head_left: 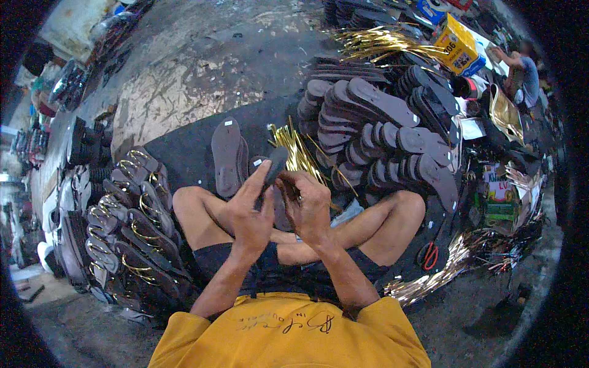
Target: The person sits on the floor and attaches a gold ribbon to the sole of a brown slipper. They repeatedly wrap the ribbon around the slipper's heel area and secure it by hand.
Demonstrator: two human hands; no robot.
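Between my raised hands is a dark grey sandal sole (pixel 278 161). My left hand (pixel 250 211) grips its near side, with the forefinger stretched along it and the thumb up. My right hand (pixel 308 205) is closed in a pinch against the sole's right edge; whatever lies between those fingertips is hidden. Just beyond lies a bundle of thin gold straps (pixel 297 147) on a dark mat. A small stack of grey soles (pixel 228 156) rests on the mat left of my hands, each with a small white label at its far end.
Several rows of stacked soles (pixel 380 135) fan out at the right. Soles with gold straps (pixel 132 227) are piled by my left knee. Red-handled scissors (pixel 431 256) lie beside more gold strips (pixel 429 279). A yellow box (pixel 460 46) and another person (pixel 524 76) are at the far right.
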